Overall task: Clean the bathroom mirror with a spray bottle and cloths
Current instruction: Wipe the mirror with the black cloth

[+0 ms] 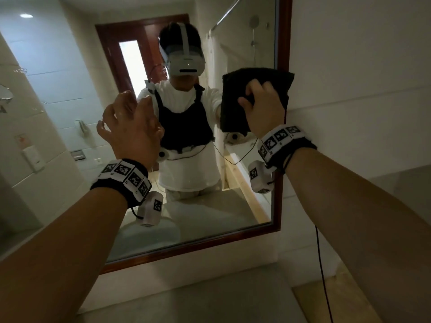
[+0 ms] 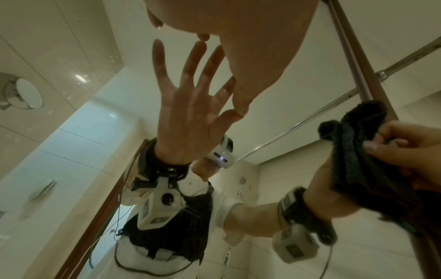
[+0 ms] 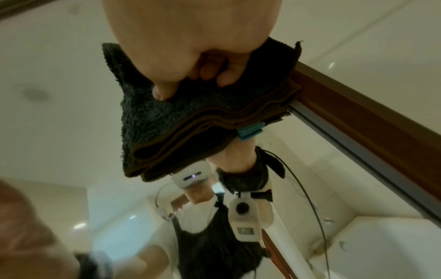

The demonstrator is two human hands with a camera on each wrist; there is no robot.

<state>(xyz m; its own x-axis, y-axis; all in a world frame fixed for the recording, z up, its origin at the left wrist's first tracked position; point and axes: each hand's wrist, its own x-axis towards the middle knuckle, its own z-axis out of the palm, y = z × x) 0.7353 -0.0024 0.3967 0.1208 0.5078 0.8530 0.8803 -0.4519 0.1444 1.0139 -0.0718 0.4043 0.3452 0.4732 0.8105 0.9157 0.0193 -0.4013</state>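
The bathroom mirror (image 1: 70, 89) has a dark wooden frame (image 1: 278, 183). My right hand (image 1: 261, 106) grips a folded dark cloth (image 1: 256, 87) and holds it flat on the glass at the mirror's right edge, partly over the frame. The right wrist view shows the fingers (image 3: 222, 75) curled into the cloth (image 3: 190, 117), which has a teal tag. My left hand (image 1: 126, 117) is raised left of it, empty. Its spread fingers (image 2: 203, 35) touch the glass (image 2: 107, 132), as its reflection shows. No spray bottle is in view.
A pale countertop (image 1: 210, 299) runs below the mirror. A white tiled wall (image 1: 349, 66) adjoins the frame on the right. A black cable (image 1: 323, 276) hangs from my right wrist. The mirror reflects the person, a doorway and a shower rail.
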